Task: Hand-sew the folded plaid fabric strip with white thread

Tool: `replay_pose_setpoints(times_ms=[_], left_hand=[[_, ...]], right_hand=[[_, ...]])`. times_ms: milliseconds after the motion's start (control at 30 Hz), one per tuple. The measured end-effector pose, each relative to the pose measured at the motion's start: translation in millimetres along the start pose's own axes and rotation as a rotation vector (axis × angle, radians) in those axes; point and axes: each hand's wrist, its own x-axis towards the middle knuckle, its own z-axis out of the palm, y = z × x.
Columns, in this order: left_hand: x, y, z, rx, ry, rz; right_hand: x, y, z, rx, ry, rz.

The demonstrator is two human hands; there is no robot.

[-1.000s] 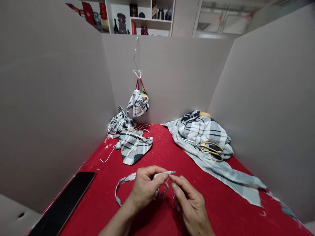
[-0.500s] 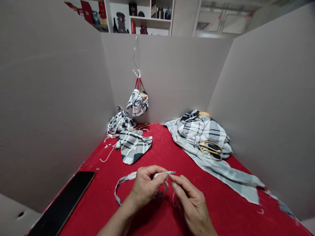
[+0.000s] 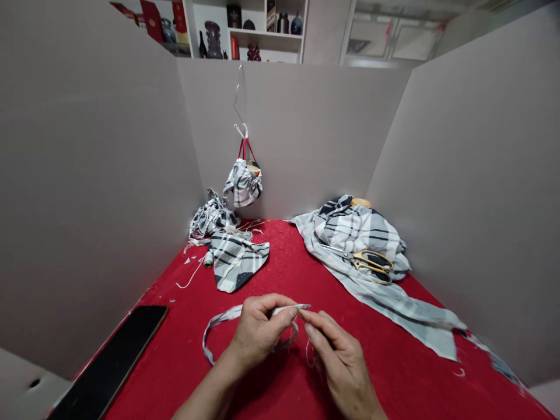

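My left hand (image 3: 262, 326) pinches a narrow folded strip of grey-and-white fabric (image 3: 209, 333) between thumb and forefinger. The strip's tip pokes out past the fingertips, and its tail loops round to the left above the red cloth. Close against that tip, my right hand (image 3: 336, 353) has thumb and forefinger pressed together. What sits in this pinch is too small to make out. A thin white thread (image 3: 308, 354) dangles beside the right fingers.
Gold-handled scissors (image 3: 371, 265) lie on heaped plaid fabric (image 3: 359, 230) at the right. A plaid piece (image 3: 238, 262), a thread spool (image 3: 209, 259) and scraps lie at the left. A phone (image 3: 114, 356) rests front left. A plaid pouch (image 3: 244, 184) hangs from a hook before the back panel.
The view has shifted very slightly. Both hands keep nearly the same pose and place on the strip.
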Motion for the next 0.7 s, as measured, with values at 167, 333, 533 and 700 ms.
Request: replay_pose_setpoints(times_ms=[167,333,533,700], left_hand=[[-2,0,0.9,0.012,-0.006,0.019],[-2,0,1.7,0.188,0.028,0.254],[3,-2,-2.3,0.364,-0.025,0.570],[4,-3,-1.7,0.371,-0.044,0.533]], right_hand=[[1,0,1,0.008,-0.008,-0.019],[0,-1,-1,-0.116,-0.018,-0.047],[7,-1,-13,-0.292,-0.205,-0.168],[5,6,-10,-0.277,-0.132,-0.262]])
